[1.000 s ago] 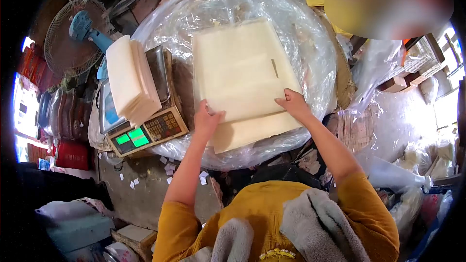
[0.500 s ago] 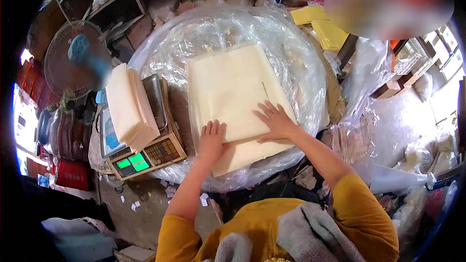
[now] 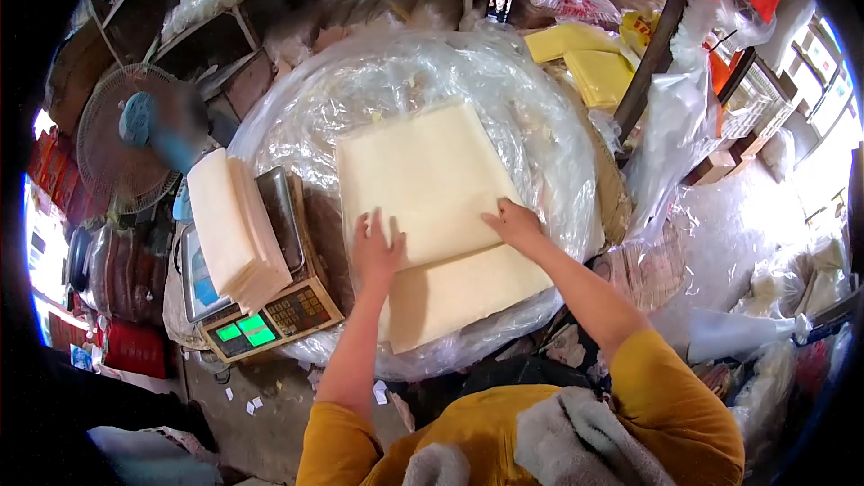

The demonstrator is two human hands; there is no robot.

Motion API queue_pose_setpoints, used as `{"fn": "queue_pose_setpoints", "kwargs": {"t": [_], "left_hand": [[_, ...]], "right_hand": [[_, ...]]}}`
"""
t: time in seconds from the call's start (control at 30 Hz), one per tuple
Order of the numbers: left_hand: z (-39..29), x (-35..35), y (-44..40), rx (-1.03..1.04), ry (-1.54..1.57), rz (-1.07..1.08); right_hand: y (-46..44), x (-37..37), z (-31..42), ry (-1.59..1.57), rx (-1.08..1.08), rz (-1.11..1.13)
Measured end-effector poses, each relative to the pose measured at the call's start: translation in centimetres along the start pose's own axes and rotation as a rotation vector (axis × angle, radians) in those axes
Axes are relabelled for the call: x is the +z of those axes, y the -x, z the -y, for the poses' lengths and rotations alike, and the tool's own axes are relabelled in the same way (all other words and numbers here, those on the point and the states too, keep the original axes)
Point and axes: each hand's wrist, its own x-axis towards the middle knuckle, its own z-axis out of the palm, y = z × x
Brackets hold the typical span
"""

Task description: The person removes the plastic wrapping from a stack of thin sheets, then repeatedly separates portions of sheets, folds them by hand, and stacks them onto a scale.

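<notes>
Cream paper sheets (image 3: pixel 423 180) lie on the plastic-covered round table, with an upper folded part over a lower part (image 3: pixel 468 292) that shows nearer my body. My left hand (image 3: pixel 376 247) rests at the left edge of the upper part, its fingers spread. At the right edge, my right hand (image 3: pixel 517 223) has its thumb and forefinger pinched together on the upper part. To the left, a thick folded stack of cream paper (image 3: pixel 236 225) sits on a digital scale (image 3: pixel 292 310) with lit green displays.
A fan (image 3: pixel 135 130) stands at the far left. Clear plastic (image 3: pixel 558 144) covers the round table. Yellow packets (image 3: pixel 594 72) and a phone (image 3: pixel 499 5) are at the back. Plastic bags (image 3: pixel 670 144) hang at the right.
My right hand has gone from lying spread on the paper to a pinch at its right edge. My left hand has shifted to the left edge. More of the lower paper shows.
</notes>
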Motion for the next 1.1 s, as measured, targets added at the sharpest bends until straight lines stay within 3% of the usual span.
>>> {"fn": "queue_pose_setpoints", "kwargs": {"t": [0.03,0.13,0.17,0.27,0.3,0.43,1.1], "left_hand": [[0.7,1.6,-0.3,0.017,0.139,0.121],[1.2,3.9,0.8,0.063,-0.117,0.204],[1.2,4.2,0.8,0.005,-0.062,0.243],[0.8,4.2,1.3,0.043,-0.142,0.179],[0.8,4.3,1.4,0.074,-0.157,0.145],[0.1,3.9,1.5,0.071,-0.199,0.131],[-1.0,3.6,1.4,0.084,-0.182,0.071]], "right_hand": [[-0.5,0.1,0.0,0.012,0.016,0.028],[-1.4,1.0,0.0,0.114,0.031,-0.002],[-0.4,-0.1,2.0,0.184,0.038,0.025],[-0.1,1.3,2.2,0.386,-0.535,-0.252],[0.5,1.2,2.7,0.403,-0.474,-0.055],[-0.3,5.0,0.3,0.511,-0.53,-0.21],[-0.3,4.8,0.0,0.451,-0.595,-0.316]]}}
